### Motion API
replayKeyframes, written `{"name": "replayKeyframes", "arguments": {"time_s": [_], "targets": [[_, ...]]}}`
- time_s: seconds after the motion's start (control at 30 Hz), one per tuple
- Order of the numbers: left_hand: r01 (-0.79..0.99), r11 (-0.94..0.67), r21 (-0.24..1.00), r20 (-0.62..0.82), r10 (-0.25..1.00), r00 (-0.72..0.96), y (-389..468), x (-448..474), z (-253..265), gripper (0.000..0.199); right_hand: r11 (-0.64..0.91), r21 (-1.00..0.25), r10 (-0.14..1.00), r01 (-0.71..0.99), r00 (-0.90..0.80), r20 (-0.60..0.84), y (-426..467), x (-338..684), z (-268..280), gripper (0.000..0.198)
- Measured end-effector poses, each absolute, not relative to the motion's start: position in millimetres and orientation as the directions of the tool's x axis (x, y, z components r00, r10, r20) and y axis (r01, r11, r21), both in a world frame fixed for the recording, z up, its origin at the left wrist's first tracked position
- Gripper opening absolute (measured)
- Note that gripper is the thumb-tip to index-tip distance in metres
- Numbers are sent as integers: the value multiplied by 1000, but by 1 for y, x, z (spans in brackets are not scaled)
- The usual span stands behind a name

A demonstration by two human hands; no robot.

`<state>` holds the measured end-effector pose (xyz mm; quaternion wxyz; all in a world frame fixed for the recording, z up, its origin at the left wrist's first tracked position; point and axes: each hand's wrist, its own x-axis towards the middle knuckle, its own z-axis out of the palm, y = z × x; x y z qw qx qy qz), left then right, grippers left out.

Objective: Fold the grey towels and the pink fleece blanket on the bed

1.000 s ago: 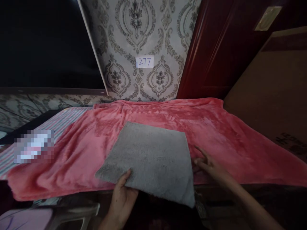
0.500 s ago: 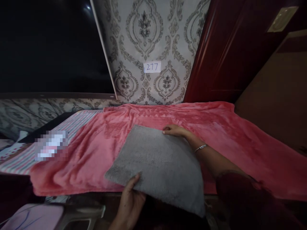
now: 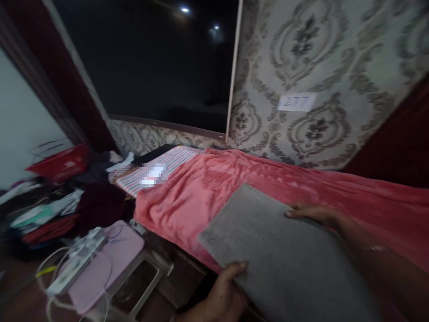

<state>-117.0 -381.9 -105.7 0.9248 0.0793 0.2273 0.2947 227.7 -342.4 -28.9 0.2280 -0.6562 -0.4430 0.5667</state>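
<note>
A folded grey fleecy cloth (image 3: 278,255) lies slanted over the near edge of a pink blanket (image 3: 214,188). My left hand (image 3: 224,293) grips the cloth's near left corner, thumb on top. My right hand (image 3: 313,213) rests on the cloth's far edge, fingers curled over it; my forearm crosses the cloth's right side. The blanket covers a raised surface along the patterned wall.
A striped sheet (image 3: 167,163) shows at the blanket's far left end. Below left stands a stool with a pink cushion (image 3: 107,264), a white power strip (image 3: 77,259) and cables on it. Piled clothes (image 3: 50,210) and a red basket (image 3: 60,163) fill the left. A paper label (image 3: 296,102) hangs on the wall.
The view has swung left and tilted, bringing the stool and clothes pile into sight. My right hand stays on the cloth's far edge and my left keeps its corner.
</note>
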Motion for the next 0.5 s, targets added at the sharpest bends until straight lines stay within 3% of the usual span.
{"name": "replayKeyframes", "arguments": {"time_s": [0.1, 0.23, 0.33, 0.43, 0.5], "targets": [[-479, 812, 334, -250, 566, 785, -380, -118, -109, 40, -541, -830, 824, 135, -114, -555, -349, 221, -34, 53], [-454, 793, 407, -186, 558, 809, -381, -120, -108, 39, -521, -853, 853, -9, -23, -521, -360, 207, -31, 75], [-437, 793, 425, -265, 570, 777, -376, -122, -97, 41, -502, -864, 864, 33, 79, -498, -368, 210, -25, 82], [-410, 793, 450, -405, 591, 698, -352, -122, -67, 39, -469, -883, 857, -10, 235, -458, -383, 222, -14, 78], [-370, 778, 507, -421, 598, 682, -324, -119, -41, 32, -414, -910, 840, -31, 372, -395, -398, 228, -4, 75]]}}
